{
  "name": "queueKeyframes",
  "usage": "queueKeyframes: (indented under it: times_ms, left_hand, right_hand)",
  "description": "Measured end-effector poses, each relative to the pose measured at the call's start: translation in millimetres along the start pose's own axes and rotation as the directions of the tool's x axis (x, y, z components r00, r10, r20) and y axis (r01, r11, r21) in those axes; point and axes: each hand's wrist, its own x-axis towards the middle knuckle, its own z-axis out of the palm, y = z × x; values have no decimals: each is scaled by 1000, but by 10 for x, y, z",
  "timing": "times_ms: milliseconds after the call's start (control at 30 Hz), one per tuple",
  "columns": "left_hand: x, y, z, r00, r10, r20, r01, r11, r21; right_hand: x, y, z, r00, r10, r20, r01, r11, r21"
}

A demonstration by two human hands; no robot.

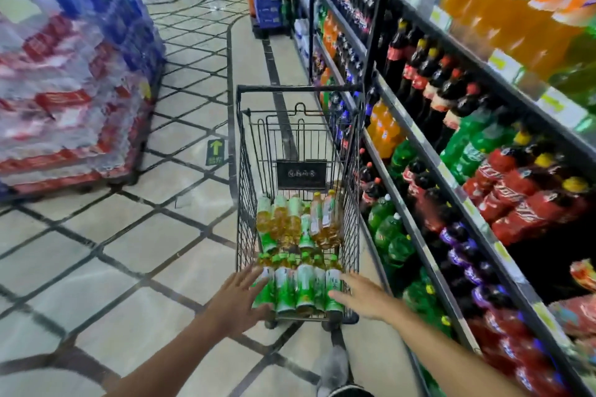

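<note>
I stretch both bare arms forward and down, my left hand [237, 298] and right hand [361, 296] held apart, palms down, fingers straight and loosely spread.

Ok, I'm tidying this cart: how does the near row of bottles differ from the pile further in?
The near row lies neat, side by side; the far pile lies loose and crooked. The near row shows green labels; the far pile shows more amber drink. Both lie in the cart.
</note>
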Motion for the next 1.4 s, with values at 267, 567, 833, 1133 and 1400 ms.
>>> queueKeyframes:
  times_ms: [267,567,833,1133,1400]
  left_hand:
    - [916,-91,298,976,-87,201,111,987,-115]
    - [1835,-510,710,936,-59,346,120,980,-157]
    - [2224,-546,1355,917,-52,397,171,947,-270]
    - [2550,-433,1779,939,-119,322,254,871,-421]
    - [2717,-330,1876,947,-206,247,306,811,-498]
  right_hand:
    - [978,246,15,984,122,133,-144,976,166]
    - [1773,432,358,945,282,167,-315,921,230]
    - [2645,604,823,916,370,155,-401,843,358]
    - [3239,763,1687,876,481,15,-436,780,449]
    - [3342,889,1849,807,589,-53,-512,740,437]
